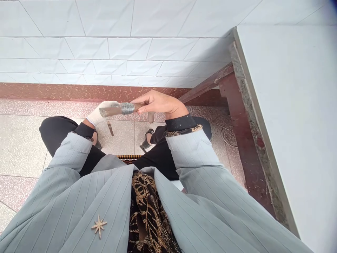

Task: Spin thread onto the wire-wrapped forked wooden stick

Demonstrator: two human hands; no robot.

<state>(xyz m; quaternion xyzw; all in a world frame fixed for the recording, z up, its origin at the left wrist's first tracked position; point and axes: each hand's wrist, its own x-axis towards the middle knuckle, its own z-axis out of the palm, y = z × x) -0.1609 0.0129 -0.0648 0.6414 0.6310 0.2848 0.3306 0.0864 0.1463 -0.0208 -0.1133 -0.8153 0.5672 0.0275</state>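
I am seated, looking down at my lap and the floor. My left hand [101, 111], in a white glove, is closed round one end of a flat grey tool [116, 110]. The tool lies level between both hands and has a band of wire [127, 108] wound round its middle. My bare right hand [158, 103] pinches the other end, where a wooden handle pokes down below the fingers. Both sleeves are light grey with thin stripes.
A small dark stick [110, 128] lies on the speckled floor tiles between my feet. A white tiled wall runs across the back. At right stands a white-topped counter [289, 105] with a reddish wooden frame [237, 116]. Thin cord [226, 133] lies by its base.
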